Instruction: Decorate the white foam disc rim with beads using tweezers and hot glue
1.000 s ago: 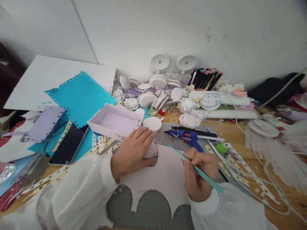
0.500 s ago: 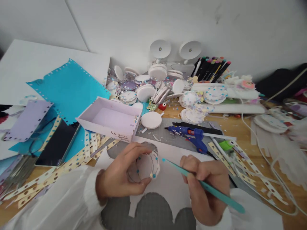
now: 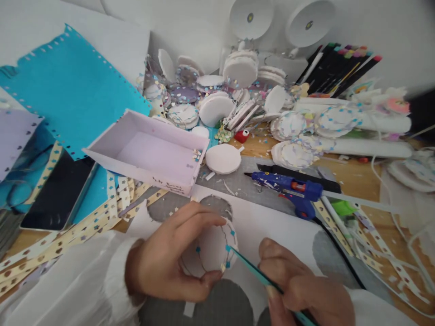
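Observation:
My left hand (image 3: 173, 253) curls around a round white disc (image 3: 214, 246) with a thin string or wire running over it, gripping its edges between thumb and fingers. Small blue shapes and a yellowish one dot the disc along the string. In my right hand (image 3: 299, 285) are teal tweezers (image 3: 253, 269), held like a pen. Their tip touches a small blue piece (image 3: 228, 248) at the disc's right side; whether the tips still pinch it I cannot tell. Below the disc lies a white sheet (image 3: 272, 222) with round cut-outs over a grey mat.
Beyond my hands stand a lilac box (image 3: 149, 154), another white disc (image 3: 223, 158) and a blue glue gun (image 3: 288, 185) with its cord. Punched paper strips (image 3: 91, 217) and a phone (image 3: 59, 194) lie left. Several decorated discs (image 3: 217, 108) and markers (image 3: 340, 68) are at the back.
The tweezers, with a small blue piece at their tip, have moved left from beside the disc onto its right side. The whole view has shifted closer and lower.

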The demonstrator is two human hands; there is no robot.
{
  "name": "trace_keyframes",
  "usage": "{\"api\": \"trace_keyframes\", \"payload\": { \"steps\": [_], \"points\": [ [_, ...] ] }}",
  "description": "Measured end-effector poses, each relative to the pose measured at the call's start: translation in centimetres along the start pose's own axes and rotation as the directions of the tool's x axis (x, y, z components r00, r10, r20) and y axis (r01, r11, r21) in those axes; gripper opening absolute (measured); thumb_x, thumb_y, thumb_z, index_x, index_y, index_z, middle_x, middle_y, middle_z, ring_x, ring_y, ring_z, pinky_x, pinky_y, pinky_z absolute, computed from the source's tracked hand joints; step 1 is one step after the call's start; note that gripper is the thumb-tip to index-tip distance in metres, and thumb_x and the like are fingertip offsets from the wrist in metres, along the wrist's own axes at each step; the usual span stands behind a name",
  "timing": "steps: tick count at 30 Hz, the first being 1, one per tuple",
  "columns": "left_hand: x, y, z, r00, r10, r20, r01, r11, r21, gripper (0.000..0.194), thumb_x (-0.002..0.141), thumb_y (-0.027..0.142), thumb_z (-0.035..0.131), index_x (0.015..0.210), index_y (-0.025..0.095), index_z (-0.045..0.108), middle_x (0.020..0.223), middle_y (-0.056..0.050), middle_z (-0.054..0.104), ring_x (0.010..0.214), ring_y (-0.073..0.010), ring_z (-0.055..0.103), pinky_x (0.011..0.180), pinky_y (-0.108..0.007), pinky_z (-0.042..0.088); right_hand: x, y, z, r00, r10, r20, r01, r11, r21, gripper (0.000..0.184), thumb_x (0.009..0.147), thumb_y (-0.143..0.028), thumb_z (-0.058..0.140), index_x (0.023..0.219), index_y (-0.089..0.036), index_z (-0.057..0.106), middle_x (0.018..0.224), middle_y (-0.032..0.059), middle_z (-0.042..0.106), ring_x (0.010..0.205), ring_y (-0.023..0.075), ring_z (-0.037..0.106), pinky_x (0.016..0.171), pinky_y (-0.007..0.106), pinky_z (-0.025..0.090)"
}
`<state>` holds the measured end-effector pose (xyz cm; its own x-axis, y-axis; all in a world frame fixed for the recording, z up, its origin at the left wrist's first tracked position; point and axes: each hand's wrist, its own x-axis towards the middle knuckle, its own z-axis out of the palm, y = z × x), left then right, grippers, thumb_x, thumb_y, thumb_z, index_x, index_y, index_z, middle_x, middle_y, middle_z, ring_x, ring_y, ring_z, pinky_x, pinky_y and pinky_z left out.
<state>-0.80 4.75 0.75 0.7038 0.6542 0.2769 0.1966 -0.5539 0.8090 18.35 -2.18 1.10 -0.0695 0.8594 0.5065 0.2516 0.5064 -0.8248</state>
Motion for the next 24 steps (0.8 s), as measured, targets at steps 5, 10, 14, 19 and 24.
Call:
{"api": "trace_keyframes", "payload": {
  "steps": [5,10,14,19,24],
  "points": [
    [0.0,0.1,0.0,1.000,-0.002,0.006,0.001,1.000,0.015,0.068,0.058,0.010,0.070,0.121,0.017,0.045,0.109,-0.008,0.056,0.099,-0.0202,0.054,0.087,-0.030,0.046,-0.1,-0.1,0.0,0.999,0.008,0.034,-0.006,0.998,-0.061,0.031,0.079,-0.002,0.042,0.066,-0.023,0.025,0.053,-0.0050,0.039,0.050,0.0121,0.033,0.048,0.027,0.035],
    [-0.2,0.2,0.0,1.000,-0.015,0.005,0.014,0.999,0.038,0.068,0.058,0.011,0.070,0.121,0.018,0.045,0.109,-0.008,0.057,0.099,-0.0210,0.055,0.086,-0.031,0.047,-0.3,0.1,-0.5,0.991,-0.047,0.128,0.056,0.996,-0.073,0.032,0.070,0.002,0.044,0.065,-0.024,0.026,0.052,-0.0050,0.042,0.049,0.0121,0.034,0.047,0.028,0.034],
    [-0.1,0.0,0.0,1.000,-0.007,0.012,0.007,1.000,0.028,0.068,0.059,0.012,0.069,0.122,0.019,0.044,0.108,-0.009,0.057,0.098,-0.0222,0.056,0.084,-0.033,0.048,0.0,0.0,-0.4,0.999,-0.008,0.049,0.010,0.999,-0.038,0.031,0.077,-0.003,0.046,0.064,-0.023,0.027,0.050,-0.0055,0.038,0.048,0.0120,0.033,0.045,0.027,0.031],
    [-0.1,0.0,0.0,1.000,0.000,0.011,0.000,0.999,0.032,0.068,0.059,0.013,0.069,0.122,0.019,0.044,0.110,-0.009,0.057,0.099,-0.0229,0.055,0.086,-0.034,0.048,-0.6,0.4,0.5,0.992,0.080,-0.102,-0.067,0.990,0.126,0.022,0.089,-0.017,0.043,0.072,-0.024,0.032,0.053,-0.0061,0.032,0.048,0.0118,0.033,0.046,0.027,0.028],
    [-0.2,0.1,0.0,1.000,0.005,0.009,-0.005,0.999,0.036,0.067,0.059,0.012,0.069,0.122,0.017,0.045,0.110,-0.009,0.057,0.100,-0.0216,0.055,0.087,-0.031,0.048,-0.5,0.4,1.0,0.972,0.133,-0.191,-0.088,0.970,0.226,0.015,0.089,-0.020,0.048,0.078,-0.024,0.038,0.055,-0.0062,0.032,0.049,0.0105,0.031,0.047,0.027,0.027]
  ]
}}
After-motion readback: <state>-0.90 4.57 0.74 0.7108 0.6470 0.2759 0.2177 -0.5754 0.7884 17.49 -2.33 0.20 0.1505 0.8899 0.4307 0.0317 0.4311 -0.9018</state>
